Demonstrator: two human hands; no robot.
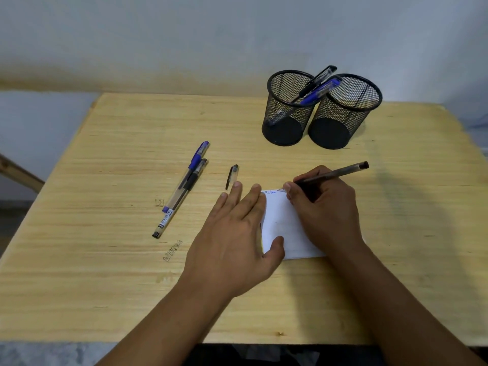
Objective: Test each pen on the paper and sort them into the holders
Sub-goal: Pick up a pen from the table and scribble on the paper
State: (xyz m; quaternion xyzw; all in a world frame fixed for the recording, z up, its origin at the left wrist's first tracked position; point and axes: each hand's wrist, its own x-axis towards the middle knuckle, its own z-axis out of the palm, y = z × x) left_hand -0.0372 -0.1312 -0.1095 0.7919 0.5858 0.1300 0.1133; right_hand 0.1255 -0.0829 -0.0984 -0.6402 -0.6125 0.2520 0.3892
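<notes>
My right hand point(324, 207) grips a black pen point(335, 173) with its tip touching the top edge of a small white paper point(284, 225), where blue scribbles show. My left hand point(235, 233) lies flat with fingers spread, pressing the paper's left edge. The pen's black cap point(232, 176) lies just beyond my left fingertips. A blue pen point(188, 173) and a black pen point(182, 198) lie side by side to the left. Two black mesh holders stand at the back: the left holder point(286, 109) has a blue and a black pen in it, the right holder point(343, 112) shows none.
The wooden table point(105, 273) ends at a front edge near my forearms and at a wall behind the holders. A wooden bar point(18, 171) sticks out beyond the table's left edge.
</notes>
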